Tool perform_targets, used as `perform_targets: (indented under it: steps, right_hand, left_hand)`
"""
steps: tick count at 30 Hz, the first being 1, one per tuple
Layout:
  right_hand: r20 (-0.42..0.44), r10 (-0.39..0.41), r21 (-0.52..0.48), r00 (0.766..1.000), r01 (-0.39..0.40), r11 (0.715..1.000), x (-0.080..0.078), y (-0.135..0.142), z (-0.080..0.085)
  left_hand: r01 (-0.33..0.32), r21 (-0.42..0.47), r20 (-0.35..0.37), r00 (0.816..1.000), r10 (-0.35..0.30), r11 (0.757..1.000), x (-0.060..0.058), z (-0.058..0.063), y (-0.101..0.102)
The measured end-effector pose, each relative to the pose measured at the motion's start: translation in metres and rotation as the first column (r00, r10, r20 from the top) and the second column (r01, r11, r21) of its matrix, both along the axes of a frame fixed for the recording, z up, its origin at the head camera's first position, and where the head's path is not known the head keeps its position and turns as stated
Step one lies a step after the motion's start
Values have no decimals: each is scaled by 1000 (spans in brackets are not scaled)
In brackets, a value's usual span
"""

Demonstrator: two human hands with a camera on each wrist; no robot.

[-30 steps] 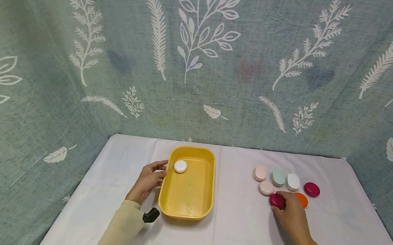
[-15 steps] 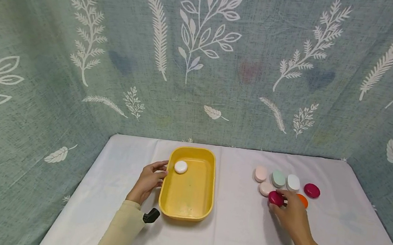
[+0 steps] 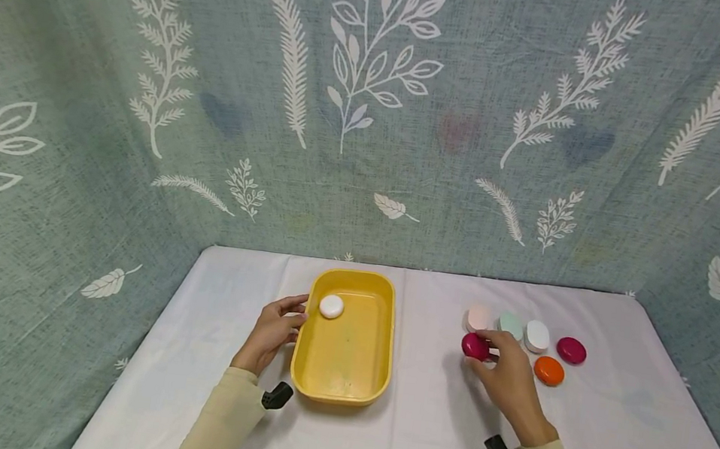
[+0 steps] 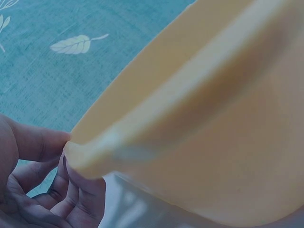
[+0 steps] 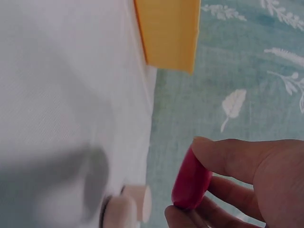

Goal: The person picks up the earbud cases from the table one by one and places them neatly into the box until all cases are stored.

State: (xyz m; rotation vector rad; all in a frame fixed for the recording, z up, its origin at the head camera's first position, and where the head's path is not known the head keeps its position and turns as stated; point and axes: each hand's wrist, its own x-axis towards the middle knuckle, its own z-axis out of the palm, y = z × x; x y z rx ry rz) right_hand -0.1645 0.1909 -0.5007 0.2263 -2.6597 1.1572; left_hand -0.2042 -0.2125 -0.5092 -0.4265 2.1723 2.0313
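A yellow tray [image 3: 343, 359] stands left of centre on the white cloth, with a small white disc [image 3: 332, 306] inside near its far left corner. My left hand [image 3: 270, 333] grips the tray's left rim; the left wrist view shows thumb and fingers pinching the rim of the tray [image 4: 228, 171]. Between thumb and fingertips, my right hand [image 3: 513, 381] holds a glossy crimson disc with rounded edges [image 3: 475, 347]. In the right wrist view the crimson disc [image 5: 191, 183] is raised above the table, seen on edge.
Behind and right of the right hand lie pale pink [image 3: 477, 318], mint [image 3: 511, 324] and white pieces [image 3: 537, 337], a second crimson disc [image 3: 572, 350] and an orange disc [image 3: 548, 371]. A leaf-patterned curtain [image 3: 363, 202] hangs beyond the table's far edge.
My right hand has lifted the crimson disc and carried it left, uncovering the orange disc and covering a pale pink round one. The left hand and tray stay put.
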Motion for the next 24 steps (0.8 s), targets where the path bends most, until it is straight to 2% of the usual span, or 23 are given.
perform_targets:
  steps: [6,18,24]
  right_hand:
    - [33,16,-17,999,-15,1000,-7,-20,5]
    - [4,87,-68,996,-86,994,-22,-64,15]
    - [25,132,-118,991,-128,985,-31,-87,24]
  left_hand:
    - [-2,-4,1,1000,2,1000,0,1,0]
    - [1,6,-4,1000,-1,1000,0,-1,-1]
    - [2,5,-12,1000,-2,1000,0,-2,-1]
